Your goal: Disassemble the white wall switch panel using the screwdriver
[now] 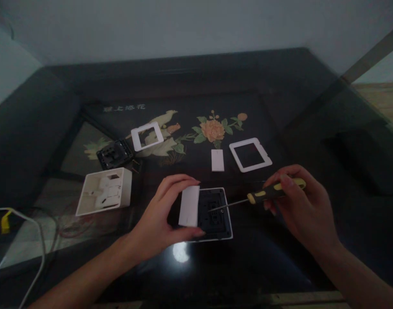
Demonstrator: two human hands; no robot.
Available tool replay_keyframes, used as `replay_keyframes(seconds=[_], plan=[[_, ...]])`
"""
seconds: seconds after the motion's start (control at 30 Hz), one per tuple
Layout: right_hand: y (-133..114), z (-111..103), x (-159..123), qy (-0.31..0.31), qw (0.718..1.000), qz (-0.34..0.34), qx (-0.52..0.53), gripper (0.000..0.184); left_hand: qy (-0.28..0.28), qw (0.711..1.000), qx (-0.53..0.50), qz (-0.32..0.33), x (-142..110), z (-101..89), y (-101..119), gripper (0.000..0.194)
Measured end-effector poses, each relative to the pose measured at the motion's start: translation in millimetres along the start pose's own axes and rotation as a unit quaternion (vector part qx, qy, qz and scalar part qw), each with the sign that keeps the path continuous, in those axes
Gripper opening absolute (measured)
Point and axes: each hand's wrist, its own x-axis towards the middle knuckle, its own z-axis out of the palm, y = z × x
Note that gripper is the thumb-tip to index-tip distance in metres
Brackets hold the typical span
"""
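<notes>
Left grip (162,214) pinches a white panel (189,206) end to end, thumb near and fingers far, over the left half of a black plate (204,225) on the glossy dark desk (145,279), apparently bracing the work against sliding. Right grip (302,206) is closed around the yellow-and-black handle of a screwdriver (270,194), its shaft slanting in from the right toward the plate's bare middle, an angle that seemingly clears the left fingers. Whether the tip touches cannot be told. Set beyond the hands, likely for elbow room, are a loose panel (217,160), a right-hand frame (235,156) and a left-hand frame (137,140), all white. Near the latter lie a second plate (114,156), also black, and what look like screws (136,162), just behind an open white box (126,189).
</notes>
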Motion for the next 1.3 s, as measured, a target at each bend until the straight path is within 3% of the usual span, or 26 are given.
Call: replay_keyframes(seconds=[0.13, 0.27, 0.43, 0.57, 0.73, 0.8, 0.9, 1.03, 1.13, 1.3], plan=[[-3, -1, 0, 0.001, 1.000, -0.014, 0.011, 0.020, -0.018, 0.995, 0.096, -0.036, 40, -6.0, -4, 0.056], [-6, -3, 0, 0.000, 1.000, -0.016, 0.009, 0.021, -0.019, 0.979, 0.197, -0.049, 84, 4.8, -23, 0.058], [-10, -8, 0, 0.003, 0.999, -0.034, 0.039, 0.014, -0.003, 0.970, 0.231, -0.070, 107, 19.3, -36, 0.066], [-12, -13, 5, 0.017, 0.995, -0.043, 0.089, 0.018, 0.008, 0.972, 0.225, -0.069, 100, 13.5, -32, 0.072], [-12, -14, 10, 0.048, 0.992, -0.045, 0.107, 0.009, 0.068, 0.995, 0.076, 0.003, 62, 3.4, -17, 0.024], [-12, -11, 7, 0.056, 0.992, -0.064, 0.098, 0.010, 0.085, 0.996, 0.018, -0.015, 44, 4.6, -12, 0.016], [-12, -4, -1, 0.031, 0.989, -0.120, 0.077, 0.011, 0.093, 0.995, -0.028, -0.030, 27, 9.7, -12, 0.017], [-11, 2, -7, 0.005, 0.981, -0.181, 0.067, 0.008, 0.067, 0.990, -0.110, -0.050, 24, 14.8, -19, 0.020], [-10, 3, -7, 0.014, 0.980, -0.190, 0.059, 0.007, 0.042, 0.986, -0.153, -0.060, 26, 16.3, -21, 0.020], [-10, 3, -7, -0.002, 0.982, -0.187, 0.035, 0.008, 0.028, 0.988, -0.140, -0.063, 25, 16.6, -19, 0.020]])
